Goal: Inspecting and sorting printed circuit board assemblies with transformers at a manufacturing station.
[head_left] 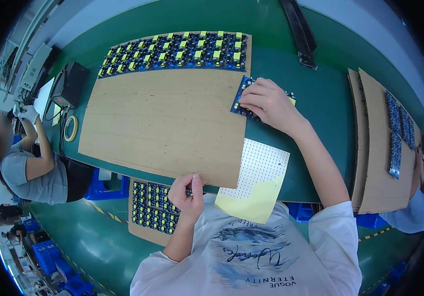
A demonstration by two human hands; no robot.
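My right hand (271, 104) is bent over a blue circuit board panel (238, 100) with small components, its fingers drawn together on the parts. The panel lies tilted at the right edge of a large cardboard sheet (162, 113), partly over the green table. Much of this panel is hidden under the hand. Along the sheet's far edge stands a row of circuit boards (172, 52) with yellow blocks. My left hand (187, 193) is curled closed at the sheet's near edge; what its fingers hold, if anything, is hidden. Beside it lies a dotted label sheet (256, 177) with a yellow part.
A black chute-like piece (300, 34) lies at the back. Cardboard sheets with boards (382, 143) stand at right, beside another person. More boards (155, 207) rest on cardboard below the table. At left are a tape roll (71, 128), a black box (71, 86) and a gloved co-worker (34, 165).
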